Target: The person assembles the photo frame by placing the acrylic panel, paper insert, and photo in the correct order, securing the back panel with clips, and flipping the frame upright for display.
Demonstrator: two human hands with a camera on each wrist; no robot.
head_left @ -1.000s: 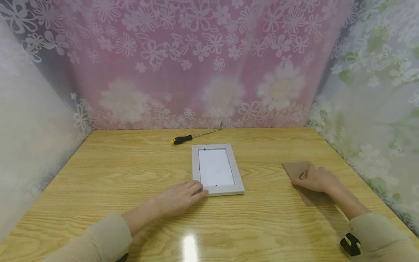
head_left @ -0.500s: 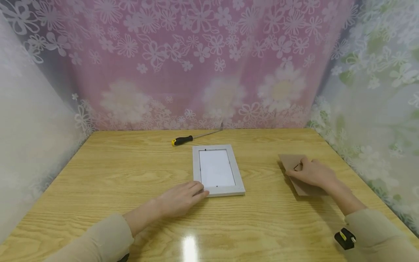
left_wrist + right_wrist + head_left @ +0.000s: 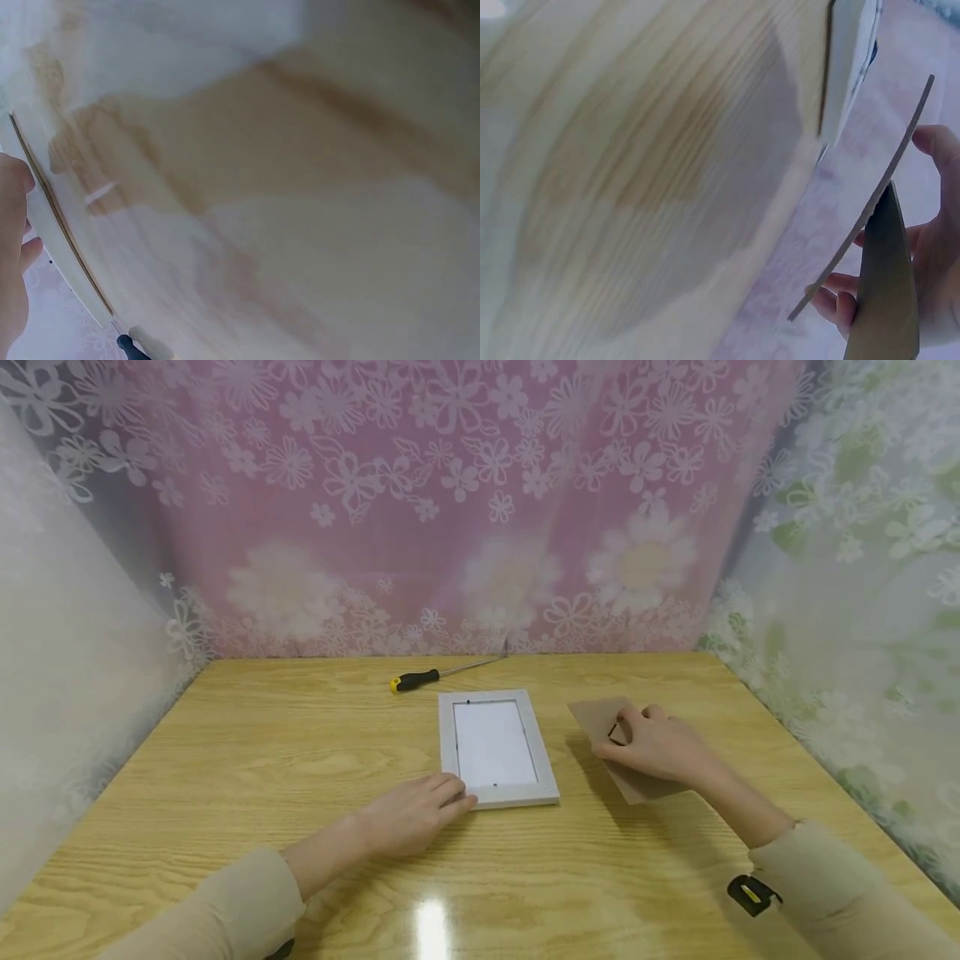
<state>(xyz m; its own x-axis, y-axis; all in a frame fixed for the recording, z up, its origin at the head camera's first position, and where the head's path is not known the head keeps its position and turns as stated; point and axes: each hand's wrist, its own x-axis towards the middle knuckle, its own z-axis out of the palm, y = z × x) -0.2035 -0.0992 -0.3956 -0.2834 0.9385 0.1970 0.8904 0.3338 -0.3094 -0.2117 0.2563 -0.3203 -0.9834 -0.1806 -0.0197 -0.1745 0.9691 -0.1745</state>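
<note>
A white picture frame (image 3: 541, 752) lies back side up on the table, white sheet (image 3: 491, 743) showing inside its rim. My left hand (image 3: 412, 814) rests on its near left corner; in the left wrist view the fingers (image 3: 15, 180) touch its edge. To the right of the frame, my right hand (image 3: 663, 747) grips a brown backing board (image 3: 597, 718) above the table, slightly tilted. In the right wrist view the board (image 3: 847, 241) shows edge-on, its stand leg (image 3: 885, 292) sticking out toward the palm. A thin dark bent piece (image 3: 615, 732) shows by the fingertips.
Behind the frame lies a screwdriver (image 3: 416, 680) with a black and yellow handle. The wooden table (image 3: 285, 727) ends at a pink flowered curtain (image 3: 420, 527). Pale hangings (image 3: 862, 635) border both sides.
My right hand has lifted the backing board off the table and carried it left, closer to the frame. The left hand and the frame have stayed in place.
</note>
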